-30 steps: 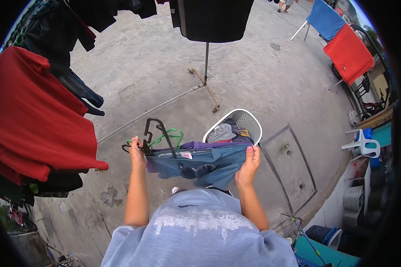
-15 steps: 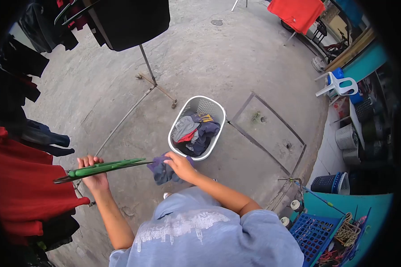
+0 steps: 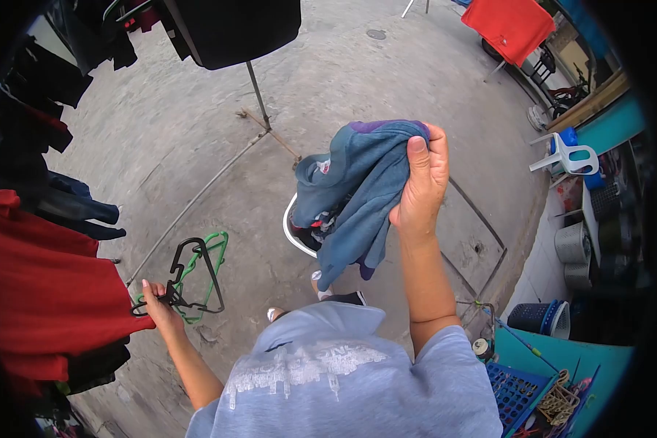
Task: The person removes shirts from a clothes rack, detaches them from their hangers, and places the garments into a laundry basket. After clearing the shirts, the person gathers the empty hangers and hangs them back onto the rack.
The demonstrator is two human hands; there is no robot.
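The person's right hand (image 3: 420, 182) is raised in front of the chest, fingers and thumb clamped tight on a bunched blue cotton garment with a purple edge (image 3: 358, 193), which hangs in folds from the fist. The left hand (image 3: 157, 306) is held low and out to the side, fingers closed around the hooks of a small bunch of plastic hangers, black and green (image 3: 197, 274), which dangle tilted below it.

By the look of it, the step in hand is getting a damp piece from the basket ready for a hanger. The garment is crumpled and gripped by one hand only, so the next move would seem to call for bringing the two hands together, shaking the cloth open, finding its waistband or neck, and freeing a single hanger from the bunch.

Directly beneath the hanging cloth, mostly hidden by it, shows the rim of a white plastic laundry basket (image 3: 290, 232) on the grey concrete ground (image 3: 197, 131). To the left, very near the hangers, hangs a red cloth (image 3: 44, 285) among dark clothes that could snag the hooks. A thin metal rack pole (image 3: 259, 98) stands ahead, a white plastic chair (image 3: 573, 157) well off to the right
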